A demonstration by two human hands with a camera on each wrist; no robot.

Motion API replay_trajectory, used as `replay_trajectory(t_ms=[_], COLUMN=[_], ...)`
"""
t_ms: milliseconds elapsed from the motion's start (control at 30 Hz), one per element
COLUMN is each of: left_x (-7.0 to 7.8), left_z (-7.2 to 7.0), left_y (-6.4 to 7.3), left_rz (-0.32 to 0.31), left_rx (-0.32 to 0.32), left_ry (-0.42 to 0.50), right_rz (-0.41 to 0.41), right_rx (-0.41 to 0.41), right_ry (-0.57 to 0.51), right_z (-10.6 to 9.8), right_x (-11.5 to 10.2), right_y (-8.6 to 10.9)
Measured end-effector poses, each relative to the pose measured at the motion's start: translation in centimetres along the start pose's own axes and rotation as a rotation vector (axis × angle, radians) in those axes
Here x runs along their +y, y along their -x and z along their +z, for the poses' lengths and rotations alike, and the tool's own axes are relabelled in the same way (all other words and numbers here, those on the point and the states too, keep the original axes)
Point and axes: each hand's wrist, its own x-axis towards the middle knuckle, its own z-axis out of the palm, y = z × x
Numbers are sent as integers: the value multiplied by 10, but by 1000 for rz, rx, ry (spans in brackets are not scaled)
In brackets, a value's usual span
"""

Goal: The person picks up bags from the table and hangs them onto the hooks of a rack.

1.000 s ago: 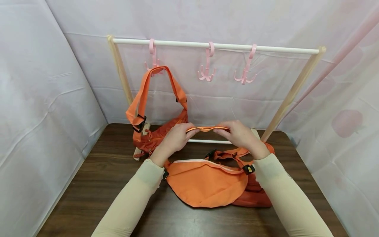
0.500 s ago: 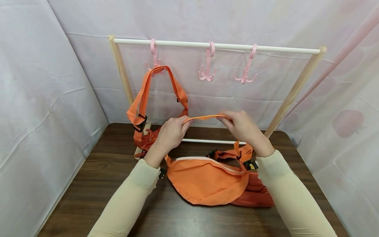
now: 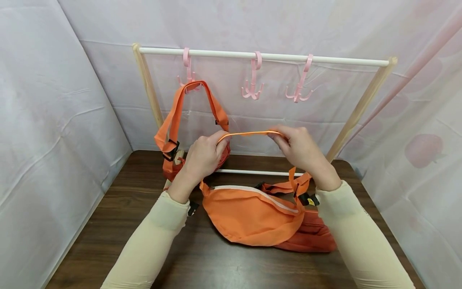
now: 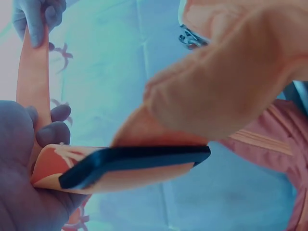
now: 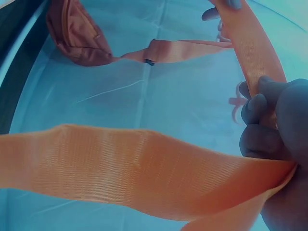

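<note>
An orange waist bag (image 3: 249, 216) with a pale zip lies in the middle, below both hands in the head view. Above it, my left hand (image 3: 203, 154) and right hand (image 3: 301, 148) pinch its orange strap (image 3: 249, 133), stretched nearly straight between them. A black buckle (image 4: 134, 161) sits on the webbing beside my left palm in the left wrist view. In the right wrist view, a broad fold of the strap (image 5: 106, 163) runs from the right hand's grip. A rust-red bag (image 3: 315, 233) lies partly hidden behind the orange one, near my right forearm.
A rack with a white rail (image 3: 281, 58) stands at the back, bearing three pink hooks, among them the middle hook (image 3: 252, 90) and right hook (image 3: 298, 90). From the left hook hangs another bag by its orange strap (image 3: 175, 116). Dark wooden table (image 3: 104, 237) underneath.
Both hands have risen and moved farther apart, and the strap between them has gone from slack to nearly straight. The orange bag's top edge has come up slightly.
</note>
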Motion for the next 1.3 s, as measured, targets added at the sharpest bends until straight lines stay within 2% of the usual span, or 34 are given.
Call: replay_trajectory(t_ms=[267,667,933,1300], left_x=[1,-4,-2,13], left_z=[-16,-31,-39,-45], left_y=[-4,-9,-21,-45], left_rz=[-3,-73,-93,-153], left_rx=[114,278,342,429], left_ry=[4,35,38,48], right_rz=[7,17,56,87], right_rx=[46,98,186,363], right_ry=[5,16,50,102], right_z=[-10,-22,-30,-34], right_x=[-3,-1,-2,-17], right_y=[-4,-7,-16,-48])
